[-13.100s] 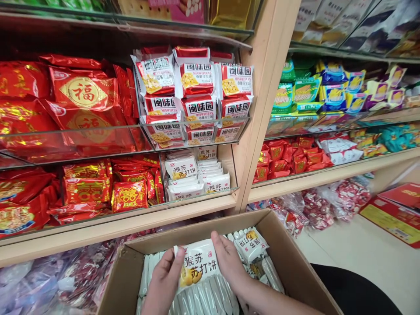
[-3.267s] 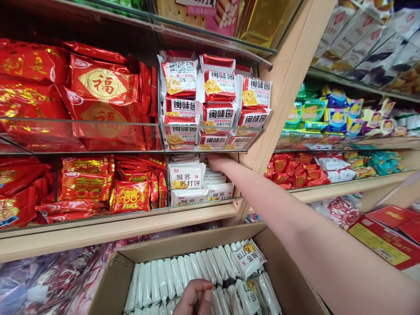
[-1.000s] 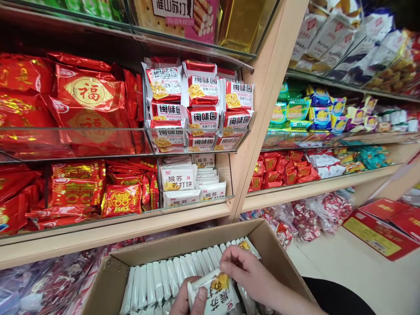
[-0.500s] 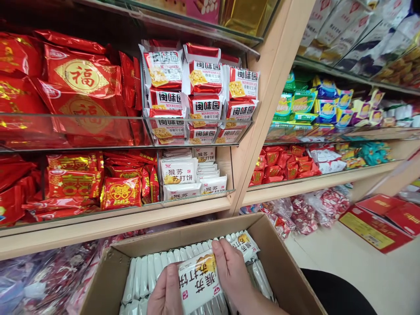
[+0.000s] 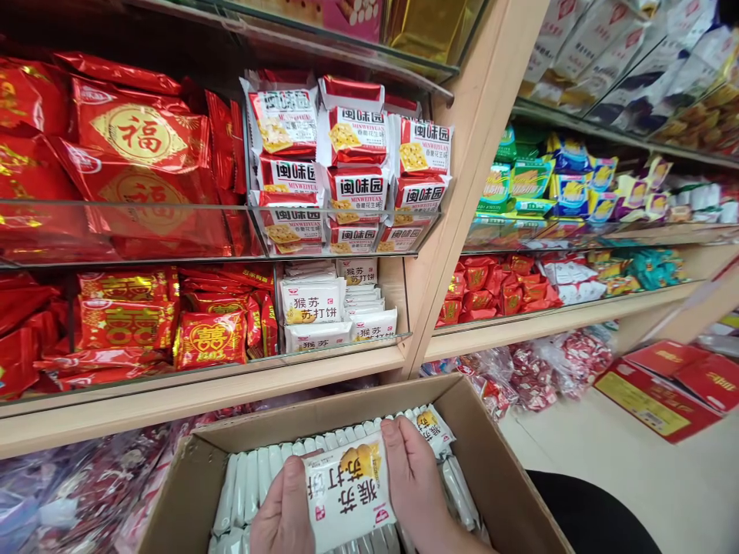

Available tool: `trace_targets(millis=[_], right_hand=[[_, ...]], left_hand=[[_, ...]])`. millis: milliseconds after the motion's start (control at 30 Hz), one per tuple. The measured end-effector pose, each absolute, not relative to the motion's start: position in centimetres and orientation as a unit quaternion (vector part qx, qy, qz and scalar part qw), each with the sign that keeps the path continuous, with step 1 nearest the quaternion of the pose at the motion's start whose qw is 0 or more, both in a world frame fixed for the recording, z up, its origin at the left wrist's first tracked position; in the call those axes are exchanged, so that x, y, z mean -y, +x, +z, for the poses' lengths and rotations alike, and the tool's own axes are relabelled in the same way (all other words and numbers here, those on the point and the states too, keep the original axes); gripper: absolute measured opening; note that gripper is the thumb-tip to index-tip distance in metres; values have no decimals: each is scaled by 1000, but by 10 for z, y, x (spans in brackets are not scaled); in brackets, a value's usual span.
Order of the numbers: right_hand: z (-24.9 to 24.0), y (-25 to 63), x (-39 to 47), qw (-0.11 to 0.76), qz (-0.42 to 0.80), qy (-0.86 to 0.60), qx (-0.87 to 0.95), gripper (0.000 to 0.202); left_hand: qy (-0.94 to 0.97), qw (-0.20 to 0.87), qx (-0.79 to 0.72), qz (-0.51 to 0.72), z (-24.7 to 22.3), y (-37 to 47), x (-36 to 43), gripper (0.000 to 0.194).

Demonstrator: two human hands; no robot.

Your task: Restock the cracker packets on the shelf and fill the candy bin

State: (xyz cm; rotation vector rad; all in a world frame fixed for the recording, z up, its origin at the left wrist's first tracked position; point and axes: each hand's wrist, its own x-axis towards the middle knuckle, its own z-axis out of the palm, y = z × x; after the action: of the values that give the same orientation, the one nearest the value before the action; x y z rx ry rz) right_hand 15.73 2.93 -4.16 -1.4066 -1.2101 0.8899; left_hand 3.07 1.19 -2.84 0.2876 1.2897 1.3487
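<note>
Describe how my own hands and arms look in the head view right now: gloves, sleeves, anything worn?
Both the left hand and the right hand are bare, with no glove or ring visible. The short stretch of right forearm in view shows no sleeve; the left forearm is out of frame.

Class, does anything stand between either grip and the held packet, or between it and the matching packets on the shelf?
Nothing visible separates left grip or right grip from the held packet. Toward the shelf packets stand the box's far wall, then the wooden ledge and glass edge.
</note>
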Motion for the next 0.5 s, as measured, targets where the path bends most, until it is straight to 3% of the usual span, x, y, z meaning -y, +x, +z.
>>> trace_targets(millis=[133,500], right_hand=[[-38,155,-29,519,419,-585,461,39],[-36,156,-28,540,469,-549,433,39]], left_hand=[[116,600,-523,594,-31,32,-14,27],[84,630,-517,573,-17,33,-11,21]])
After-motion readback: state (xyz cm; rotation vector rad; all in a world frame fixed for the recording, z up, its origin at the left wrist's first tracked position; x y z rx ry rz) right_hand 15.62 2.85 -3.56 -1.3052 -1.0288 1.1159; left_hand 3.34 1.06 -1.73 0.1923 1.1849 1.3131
